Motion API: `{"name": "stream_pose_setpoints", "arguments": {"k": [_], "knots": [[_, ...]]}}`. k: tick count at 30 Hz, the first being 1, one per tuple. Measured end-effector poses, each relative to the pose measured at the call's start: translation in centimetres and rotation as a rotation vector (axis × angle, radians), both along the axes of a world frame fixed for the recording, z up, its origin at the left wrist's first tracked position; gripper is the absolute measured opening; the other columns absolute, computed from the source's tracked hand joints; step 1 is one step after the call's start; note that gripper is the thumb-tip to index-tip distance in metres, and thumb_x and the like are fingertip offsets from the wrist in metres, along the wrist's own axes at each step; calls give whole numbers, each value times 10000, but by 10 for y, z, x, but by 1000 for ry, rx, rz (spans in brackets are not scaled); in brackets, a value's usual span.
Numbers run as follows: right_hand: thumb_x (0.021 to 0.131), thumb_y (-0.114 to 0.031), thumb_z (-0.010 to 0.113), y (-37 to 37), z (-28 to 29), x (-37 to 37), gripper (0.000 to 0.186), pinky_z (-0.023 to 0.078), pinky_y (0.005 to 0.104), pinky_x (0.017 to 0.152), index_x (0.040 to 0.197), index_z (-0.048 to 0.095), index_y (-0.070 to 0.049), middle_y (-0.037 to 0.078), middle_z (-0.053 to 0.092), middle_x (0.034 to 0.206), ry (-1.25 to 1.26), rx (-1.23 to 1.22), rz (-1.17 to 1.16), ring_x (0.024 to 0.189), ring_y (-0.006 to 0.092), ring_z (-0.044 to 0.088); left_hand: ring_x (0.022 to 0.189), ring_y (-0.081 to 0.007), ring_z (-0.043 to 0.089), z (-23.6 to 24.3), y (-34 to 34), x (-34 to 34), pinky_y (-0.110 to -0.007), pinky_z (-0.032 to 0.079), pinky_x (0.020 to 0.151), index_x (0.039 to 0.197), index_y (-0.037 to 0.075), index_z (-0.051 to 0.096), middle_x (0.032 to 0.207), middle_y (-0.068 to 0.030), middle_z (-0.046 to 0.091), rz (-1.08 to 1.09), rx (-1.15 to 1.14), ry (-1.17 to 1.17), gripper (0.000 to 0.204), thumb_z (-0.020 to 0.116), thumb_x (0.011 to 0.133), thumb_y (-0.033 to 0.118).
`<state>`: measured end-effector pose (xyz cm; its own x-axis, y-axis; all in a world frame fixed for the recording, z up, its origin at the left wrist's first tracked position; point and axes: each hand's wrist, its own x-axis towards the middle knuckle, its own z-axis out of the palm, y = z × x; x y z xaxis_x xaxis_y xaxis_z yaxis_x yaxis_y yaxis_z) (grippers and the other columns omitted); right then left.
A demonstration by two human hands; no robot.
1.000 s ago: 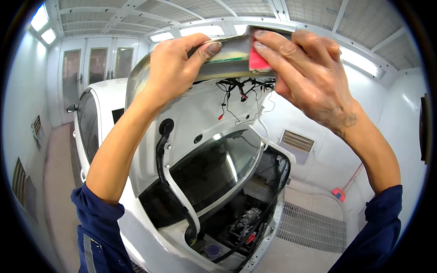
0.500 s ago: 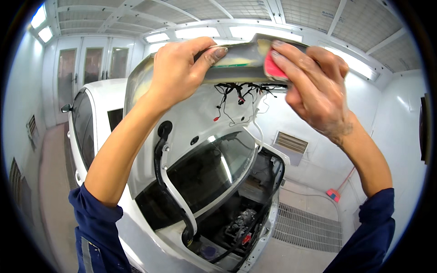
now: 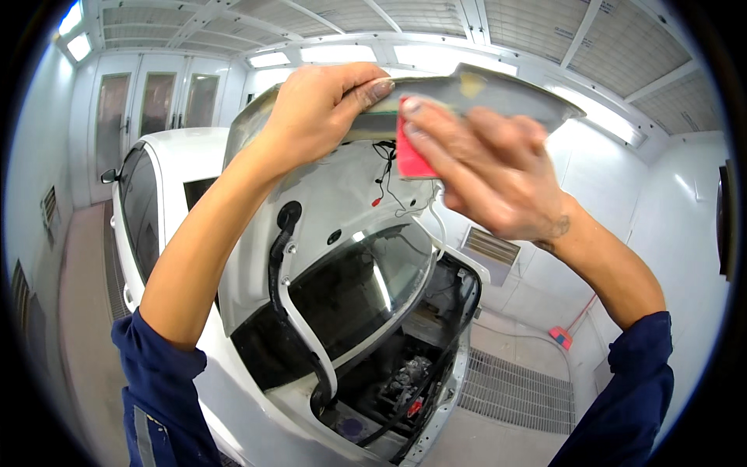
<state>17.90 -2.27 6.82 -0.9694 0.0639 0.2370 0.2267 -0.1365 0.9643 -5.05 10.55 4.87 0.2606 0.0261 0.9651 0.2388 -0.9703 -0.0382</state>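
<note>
The raised trunk lid of a white car spans the top of the view, its edge patched with grey primer and yellowish filler. My left hand is closed over that edge, thumb on the near face and fingertips partly hidden. A red sanding pad is held in my right hand, somewhat smeared by motion. The pad lies against the lid's edge just right of my left hand, its lower part hanging below the edge. What its working face touches is hidden.
Loose black wires dangle under the lid. Below are a black-and-white hinge arm, the rear window and the open trunk bay with exposed parts. A red broom leans by the right wall, near a floor grate.
My right hand and the red pad have swept left along the lid's edge, toward my left hand. My left hand keeps its grip; the view has shifted slightly.
</note>
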Motion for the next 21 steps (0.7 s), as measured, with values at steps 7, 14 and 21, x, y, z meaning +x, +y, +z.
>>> {"name": "stream_pose_setpoints", "arguments": {"k": [7, 14, 21], "knots": [[738, -189, 672, 19, 4, -31, 468, 354, 349, 876, 1154, 715, 20, 110, 657, 1278, 137, 199, 21, 1063, 190, 558, 831, -125, 553, -4, 3, -11, -291, 482, 788, 1164, -22, 662, 918, -61, 688, -112, -20, 45, 236, 565, 1029, 144], [758, -180, 700, -15, 12, -31, 494, 400, 316, 867, 1230, 698, -32, 70, 633, 1336, 144, 191, -142, 1084, 181, 570, 852, -138, 595, 0, 2, -15, -301, 499, 812, 1167, -28, 660, 949, -96, 713, -126, 14, 71, 222, 587, 1000, 99], [743, -153, 718, 5, 10, -46, 466, 396, 305, 855, 1184, 715, -2, 74, 635, 1335, 64, 173, -111, 1083, 164, 574, 850, -176, 632, 1, 9, -16, -302, 505, 822, 1161, -32, 662, 966, -135, 724, -97, 94, 39, 215, 584, 991, 75]]}}
